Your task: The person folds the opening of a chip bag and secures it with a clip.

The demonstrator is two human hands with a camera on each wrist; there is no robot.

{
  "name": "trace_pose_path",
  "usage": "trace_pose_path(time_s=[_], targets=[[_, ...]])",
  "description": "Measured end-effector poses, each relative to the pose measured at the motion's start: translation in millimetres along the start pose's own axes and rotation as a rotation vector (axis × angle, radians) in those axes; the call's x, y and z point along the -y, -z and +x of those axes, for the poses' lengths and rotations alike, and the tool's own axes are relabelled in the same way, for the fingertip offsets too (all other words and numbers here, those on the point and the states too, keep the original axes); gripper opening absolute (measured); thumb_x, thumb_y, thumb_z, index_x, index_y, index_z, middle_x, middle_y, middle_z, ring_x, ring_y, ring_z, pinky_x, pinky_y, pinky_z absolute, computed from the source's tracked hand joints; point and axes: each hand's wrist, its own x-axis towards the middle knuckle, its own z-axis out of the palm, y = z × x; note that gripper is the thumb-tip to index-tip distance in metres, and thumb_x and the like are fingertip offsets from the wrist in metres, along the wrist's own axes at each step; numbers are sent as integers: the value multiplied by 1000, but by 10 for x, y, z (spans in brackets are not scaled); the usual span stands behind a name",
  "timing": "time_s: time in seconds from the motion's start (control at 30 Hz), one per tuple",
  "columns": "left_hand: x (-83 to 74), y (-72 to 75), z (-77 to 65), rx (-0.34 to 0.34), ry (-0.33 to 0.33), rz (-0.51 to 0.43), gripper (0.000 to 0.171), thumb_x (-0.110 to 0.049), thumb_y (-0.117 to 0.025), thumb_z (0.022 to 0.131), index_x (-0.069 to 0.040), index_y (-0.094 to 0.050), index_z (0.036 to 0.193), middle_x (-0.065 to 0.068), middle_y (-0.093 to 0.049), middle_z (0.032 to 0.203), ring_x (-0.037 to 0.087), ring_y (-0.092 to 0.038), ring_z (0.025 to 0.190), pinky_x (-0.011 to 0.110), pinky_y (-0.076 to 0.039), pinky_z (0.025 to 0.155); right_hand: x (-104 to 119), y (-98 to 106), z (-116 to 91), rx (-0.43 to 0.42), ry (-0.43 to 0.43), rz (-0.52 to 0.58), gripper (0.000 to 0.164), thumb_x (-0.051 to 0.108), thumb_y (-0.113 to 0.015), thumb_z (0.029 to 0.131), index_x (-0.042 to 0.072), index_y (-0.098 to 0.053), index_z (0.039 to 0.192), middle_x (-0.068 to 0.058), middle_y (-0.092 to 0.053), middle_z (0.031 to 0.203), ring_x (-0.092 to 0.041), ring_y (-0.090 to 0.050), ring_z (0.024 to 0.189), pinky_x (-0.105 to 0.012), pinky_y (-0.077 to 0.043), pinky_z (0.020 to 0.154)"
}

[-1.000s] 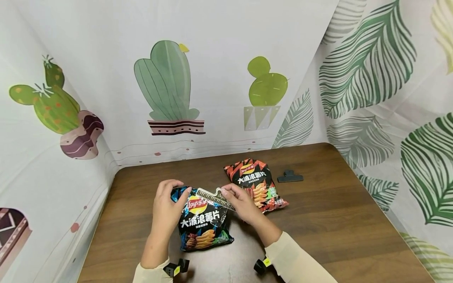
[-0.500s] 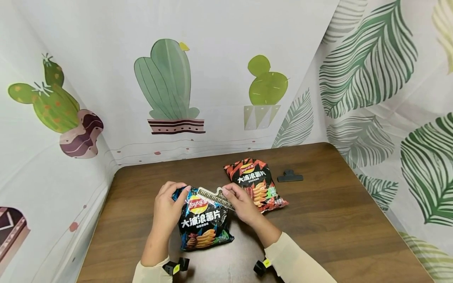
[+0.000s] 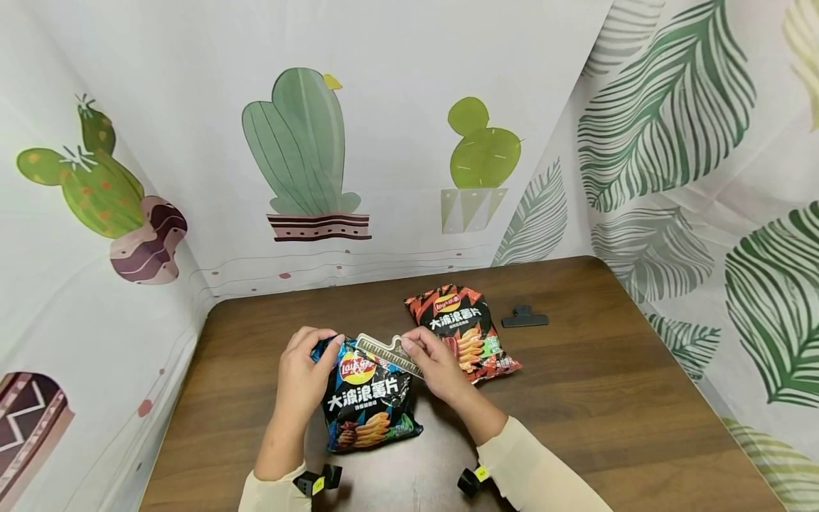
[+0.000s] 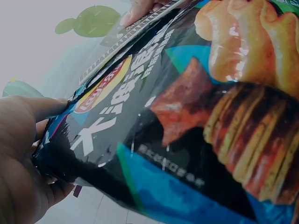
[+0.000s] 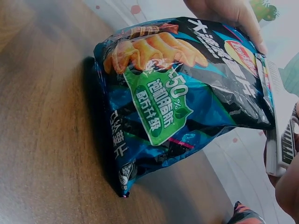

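Observation:
A black and blue bag of potato chips [image 3: 367, 402] stands propped on the table, its printed front toward me. My left hand [image 3: 302, 377] grips its upper left corner, thumb in front; in the left wrist view the fingers [image 4: 53, 193] show behind the bag. A pale bag clip [image 3: 382, 350] with a piano-key pattern lies across the bag's top edge. My right hand [image 3: 437, 364] pinches the clip near its right end, thumb on the front. The right wrist view has the clip [image 5: 280, 130] running along the bag's top edge, which sits in line with its jaws.
A red and black bag of chips [image 3: 457, 323] lies on the wooden table [image 3: 576, 405] behind my right hand. Right of it is a black bag clip [image 3: 525, 318]. A printed cloth wall [image 3: 403, 142] stands behind the table.
Both hands stay almost where they were, still holding the bag and the clip. The clip's left end has risen very slightly.

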Motion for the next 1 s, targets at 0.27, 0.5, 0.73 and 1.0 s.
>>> trace_pose_path(time_s=[0.27,0.5,0.73,1.0], targets=[[-16,5,-4,-3,-7,-3,21,-30,-75,93,-11,-75,100,0,-68,99,16,-62,100,39,-50,88,43,-20,27,-15,23,13,17,16,-56,104,3,-64,111,-11,-62,86,-5,-56,76,-21,-48,71],[-18,-6,-4,-16,-20,-2,21,-31,-74,93,-11,-76,99,-1,-68,97,15,-62,100,33,-47,86,63,-46,51,-31,26,15,18,16,-57,104,2,-65,111,-12,-66,89,-5,-58,77,-21,-49,71],[-12,-15,-2,-24,-29,-5,21,-31,-74,94,-10,-76,99,-1,-69,98,14,-61,98,28,-47,83,94,-71,67,-51,17,-32,15,21,-59,103,10,-67,109,-5,-65,86,-7,-58,77,-22,-49,72],[1,-28,-2,-39,-52,-32,19,-27,-74,94,-9,-76,97,0,-70,96,13,-62,97,18,-44,84,96,-98,81,-54,5,-52,14,22,-60,102,12,-68,108,-6,-68,87,-6,-59,77,-23,-50,73]])
